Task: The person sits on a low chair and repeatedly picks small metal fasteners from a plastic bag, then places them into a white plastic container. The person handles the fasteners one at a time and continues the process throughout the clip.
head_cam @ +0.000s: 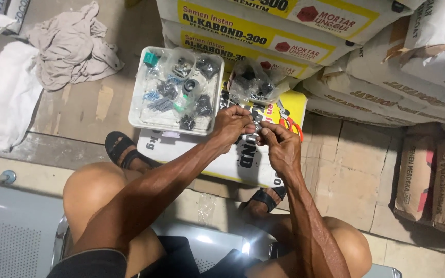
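Note:
My left hand [231,124] and my right hand [280,144] meet over a white and yellow sack [209,150] lying flat on the floor. Between the fingertips of both hands I pinch a small clear plastic bag [256,126] with small dark parts in it. Just beyond the hands sits a pile of clear bags [256,85] filled with dark hardware. A white rectangular tray [139,109] to the left holds several more clear bags of screws and fittings. Orange-handled scissors [290,122] lie on the sack right of my hands.
Stacked cement sacks [366,67] fill the far and right side. A crumpled beige cloth [70,46] lies on the floor at the upper left, beside white sacks [3,98]. I sit on a grey metal bench [11,231], sandalled feet [122,149] on the floor.

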